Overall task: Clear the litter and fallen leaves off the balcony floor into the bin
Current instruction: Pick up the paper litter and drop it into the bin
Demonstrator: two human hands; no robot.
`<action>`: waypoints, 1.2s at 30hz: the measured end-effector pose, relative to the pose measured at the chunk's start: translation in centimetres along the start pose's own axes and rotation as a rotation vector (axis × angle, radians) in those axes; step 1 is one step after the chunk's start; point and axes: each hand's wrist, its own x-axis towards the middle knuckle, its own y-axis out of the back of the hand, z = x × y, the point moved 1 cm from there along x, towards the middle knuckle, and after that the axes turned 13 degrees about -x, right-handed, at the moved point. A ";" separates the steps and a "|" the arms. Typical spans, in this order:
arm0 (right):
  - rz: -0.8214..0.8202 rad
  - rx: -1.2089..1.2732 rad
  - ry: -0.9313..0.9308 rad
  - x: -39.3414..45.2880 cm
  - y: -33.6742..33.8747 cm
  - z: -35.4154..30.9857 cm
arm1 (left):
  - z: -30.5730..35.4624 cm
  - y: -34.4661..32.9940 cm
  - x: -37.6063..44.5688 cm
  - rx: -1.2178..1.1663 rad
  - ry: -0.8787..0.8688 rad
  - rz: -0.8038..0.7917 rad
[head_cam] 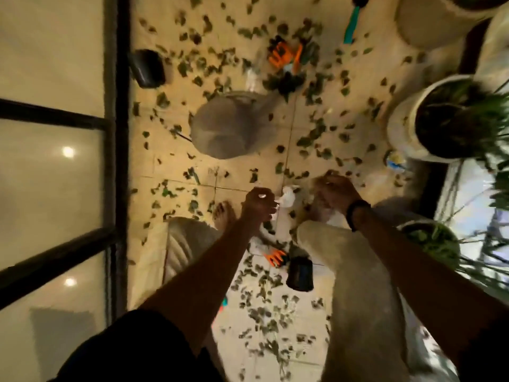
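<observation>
Our left hand [259, 202] and right hand [334, 193] are both curled, but blur hides what either grips. White litter [287, 197] lies between them on the floor [311, 321], nearer the left.

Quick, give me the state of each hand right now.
Left hand: fingers curled; whether it holds anything cannot be told.
Right hand: blurred; cannot be told.

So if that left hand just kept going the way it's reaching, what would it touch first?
Probably the crumpled white litter on the floor just beyond the left hand, which looks curled. Depth is hard to judge from above, so it may be hovering well over it.
</observation>
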 end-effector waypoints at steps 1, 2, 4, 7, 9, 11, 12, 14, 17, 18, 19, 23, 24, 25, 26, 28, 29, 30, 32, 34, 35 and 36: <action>0.000 -0.025 0.015 3.5 -0.9 1.1 | -1.9 -0.1 3.8 0.111 -0.036 0.026; -0.033 -0.080 0.017 6.9 -2.1 2.0 | -3.8 -0.1 7.6 0.259 -0.082 0.040; -0.119 -0.276 0.040 13.4 -4.8 4.0 | -6.8 0.5 14.4 0.636 -0.208 0.088; -0.258 -0.727 0.087 21.4 -9.6 7.0 | -10.8 1.9 22.7 0.886 -0.249 0.052; -0.372 -0.999 0.156 24.6 -12.8 8.0 | -12.3 3.3 26.7 0.935 -0.182 0.041; -0.399 -1.129 0.130 27.3 -15.2 8.8 | -13.5 4.6 29.8 1.070 -0.213 -0.044; -0.385 -1.116 0.112 28.5 -15.6 8.7 | -14.0 5.1 31.0 1.211 -0.289 -0.102; -0.373 -0.911 0.022 30.7 -14.9 8.0 | -14.9 6.1 32.7 1.541 -0.523 -0.227; -0.302 -0.703 0.047 33.7 -11.0 5.7 | -14.6 6.8 35.3 1.765 -0.890 -0.406; -0.260 -0.686 0.091 34.5 -9.6 4.8 | -14.2 6.9 36.2 1.750 -0.973 -0.503; -0.194 -0.676 0.119 34.8 -8.5 4.0 | -13.9 6.8 37.0 1.720 -1.028 -0.627; 0.026 -0.359 0.164 34.9 -5.7 2.6 | -11.9 4.2 38.6 1.652 -1.124 -0.871; 0.076 -0.265 0.183 35.2 -5.3 2.7 | -11.1 3.2 38.9 1.619 -1.111 -0.863; 0.140 -0.185 0.203 35.5 -4.8 2.8 | -9.9 2.2 39.0 1.582 -1.088 -0.851; 0.201 -0.104 0.227 35.6 -4.5 3.0 | -8.6 1.2 38.8 1.548 -1.071 -0.836; 0.295 0.030 0.271 35.8 -3.8 3.4 | -5.6 -0.8 38.2 1.516 -1.018 -0.767; 0.336 0.101 0.281 35.7 -3.5 3.4 | -4.0 -1.7 37.6 1.508 -0.954 -0.707; 0.383 0.178 0.292 35.6 -3.3 3.4 | -2.2 -2.4 37.3 1.489 -0.858 -0.636; 0.472 0.335 0.307 35.5 -3.0 3.1 | 0.9 -3.3 36.6 1.341 -0.639 -0.544; 0.516 0.482 0.303 35.3 -2.8 2.2 | 3.3 -4.1 36.0 1.106 -0.499 -0.544; 0.502 0.557 0.311 35.2 -2.8 1.5 | 4.1 -4.5 35.5 0.954 -0.443 -0.538; 0.481 0.613 0.320 34.8 -2.9 0.6 | 4.8 -5.0 34.8 0.788 -0.384 -0.523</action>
